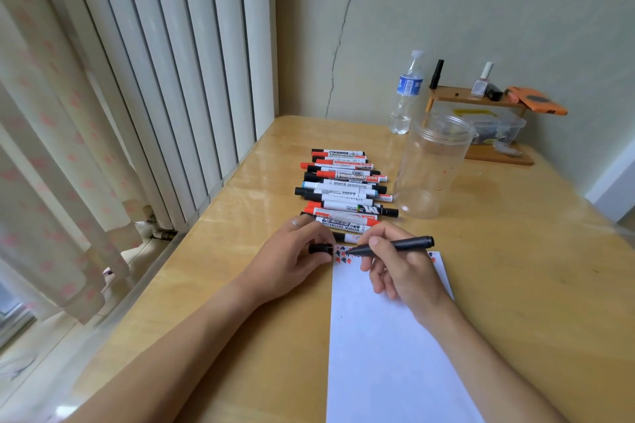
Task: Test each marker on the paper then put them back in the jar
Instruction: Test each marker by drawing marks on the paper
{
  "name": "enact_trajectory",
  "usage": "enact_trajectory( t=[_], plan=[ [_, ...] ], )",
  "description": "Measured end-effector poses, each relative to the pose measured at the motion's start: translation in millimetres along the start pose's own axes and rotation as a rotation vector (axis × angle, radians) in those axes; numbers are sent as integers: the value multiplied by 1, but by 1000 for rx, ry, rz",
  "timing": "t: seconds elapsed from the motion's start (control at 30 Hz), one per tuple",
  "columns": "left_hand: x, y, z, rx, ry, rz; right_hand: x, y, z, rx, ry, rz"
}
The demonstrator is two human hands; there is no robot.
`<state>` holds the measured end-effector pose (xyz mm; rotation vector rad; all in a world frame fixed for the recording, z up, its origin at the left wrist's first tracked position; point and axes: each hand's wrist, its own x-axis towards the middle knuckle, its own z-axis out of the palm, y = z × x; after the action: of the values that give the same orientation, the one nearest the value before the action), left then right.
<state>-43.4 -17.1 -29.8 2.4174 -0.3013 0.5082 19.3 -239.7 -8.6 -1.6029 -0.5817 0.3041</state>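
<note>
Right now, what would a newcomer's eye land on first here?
The right hand holding a black uncapped marker, its tip at red and black scribbles on the white paper sheet. The left hand pinches its black cap. Beyond them, a row of whiteboard markers lies beside an empty clear plastic jar.

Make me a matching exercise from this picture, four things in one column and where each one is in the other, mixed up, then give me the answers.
Things:
1. black marker
2. cap
3. jar
4. water bottle

Places:
A. standing empty, right of the row of markers
B. in the left hand
C. at the back of the table, near the wall
D. in the right hand, tip on the paper

Pairs: 1-D, 2-B, 3-A, 4-C
</note>
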Motion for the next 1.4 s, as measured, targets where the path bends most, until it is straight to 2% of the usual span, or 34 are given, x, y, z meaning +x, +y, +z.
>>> enact_trajectory(
  t=[0.23, 0.43, 0.67, 0.77, 1.03, 1.4],
  plan=[
    [0, 5, 0, -95, 15, 20, 1, 2, 3, 8, 11, -17],
    [0, 6, 0, -87, 23, 73, 0, 3, 4, -69, -89, -12],
    [-2, 7, -2, -85, 40, 114, 0, -6, -2, 135, -18, 44],
    [-3, 6, -2, -102, 46, 74, 2, -3, -10, 33, 20, 12],
    [-4, 4, 0, -147, -21, 9, -1, 9, -10, -331, -43, -74],
    [-4, 3, -1, -166, -25, -42, 4, 20, -9, -336, 14, -70]
  ],
)
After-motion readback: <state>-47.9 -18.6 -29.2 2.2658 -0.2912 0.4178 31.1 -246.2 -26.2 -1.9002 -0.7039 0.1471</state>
